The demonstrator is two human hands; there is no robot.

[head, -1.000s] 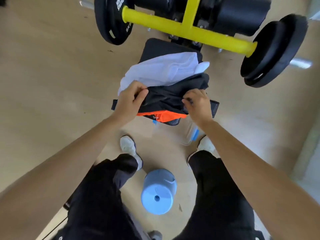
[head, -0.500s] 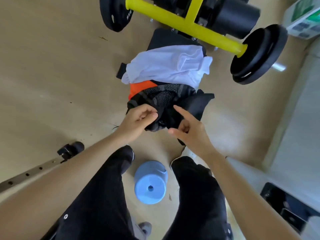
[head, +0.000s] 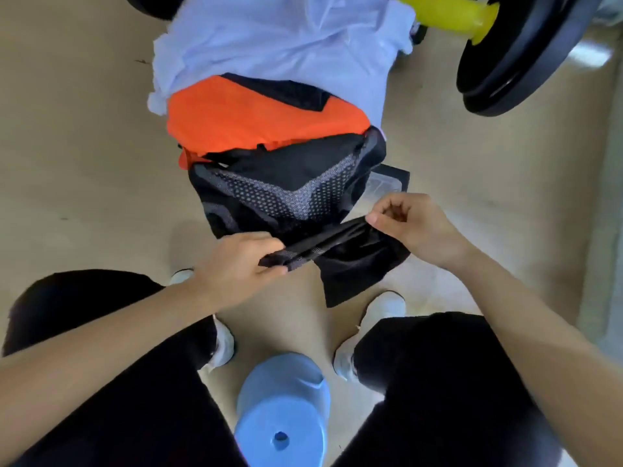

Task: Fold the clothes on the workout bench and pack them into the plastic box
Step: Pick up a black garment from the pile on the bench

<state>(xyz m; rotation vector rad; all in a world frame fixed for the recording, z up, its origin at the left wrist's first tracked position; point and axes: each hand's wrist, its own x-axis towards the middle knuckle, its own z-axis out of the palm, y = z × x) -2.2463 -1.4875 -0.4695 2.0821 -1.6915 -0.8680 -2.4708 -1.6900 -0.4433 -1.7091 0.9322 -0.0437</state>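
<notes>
A black garment with a grey dotted pattern (head: 290, 193) lies at the near end of the pile and hangs over the bench end. My left hand (head: 236, 261) pinches its near edge on the left; my right hand (head: 409, 224) pinches the same edge on the right, stretching it between them. Behind it lies an orange garment (head: 256, 119), and a white shirt (head: 279, 42) covers the far part of the pile. A corner of the clear plastic box (head: 384, 187) shows under the clothes at the right. The bench itself is hidden beneath the clothes.
A yellow bar (head: 451, 11) with a black weight plate (head: 519, 62) stands at the top right. A blue plastic stool (head: 283, 412) sits on the floor between my legs. My white shoes (head: 381, 308) stand on the tan floor below the hanging cloth.
The view has moved closer over the pile. My right hand, open before, has closed on the black garment's edge. Both hands have pulled that edge apart and toward me.
</notes>
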